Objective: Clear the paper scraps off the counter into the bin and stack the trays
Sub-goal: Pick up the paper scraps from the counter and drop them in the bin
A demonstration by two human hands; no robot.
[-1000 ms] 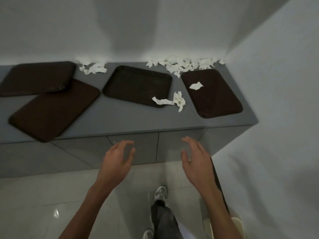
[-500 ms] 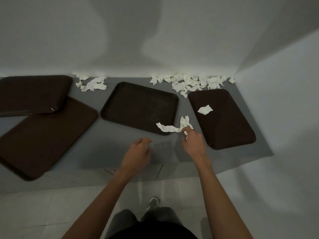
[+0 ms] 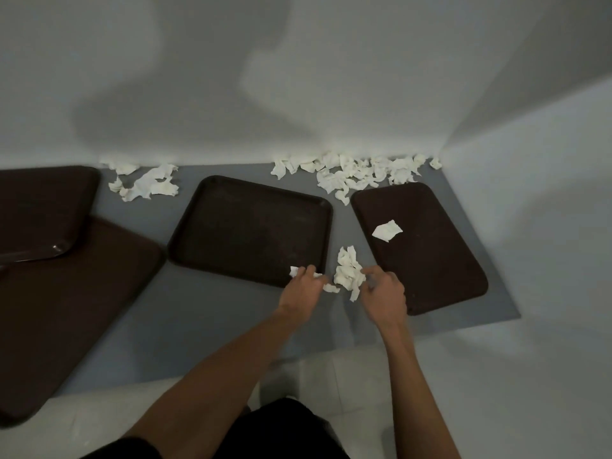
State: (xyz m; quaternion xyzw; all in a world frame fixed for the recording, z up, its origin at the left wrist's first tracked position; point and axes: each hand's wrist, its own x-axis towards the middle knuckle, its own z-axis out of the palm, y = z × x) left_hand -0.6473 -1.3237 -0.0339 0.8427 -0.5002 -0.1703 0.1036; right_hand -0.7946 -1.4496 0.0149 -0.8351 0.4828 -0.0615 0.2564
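Several dark brown trays lie on the grey counter (image 3: 205, 313): a middle tray (image 3: 245, 226), a right tray (image 3: 427, 260), and two overlapping ones at the left (image 3: 43, 210) (image 3: 66, 309). My left hand (image 3: 299, 293) pinches a white paper strip (image 3: 294, 270) at the middle tray's near right corner. My right hand (image 3: 384, 294) holds a crumpled paper clump (image 3: 347, 273) between the middle and right trays. One scrap (image 3: 386, 230) lies on the right tray. Loose scrap piles sit along the back wall at the right (image 3: 357, 173) and the left (image 3: 145, 183).
Walls close in the counter at the back and the right, forming a corner (image 3: 443, 154). A pale tiled floor (image 3: 334, 379) lies below the counter's front edge. No bin is in view.
Both hands rose from in front of the cabinet to the counter. My right hand reached the clump first; now my left hand has taken hold of the strip, and the paper is bunched up between them.
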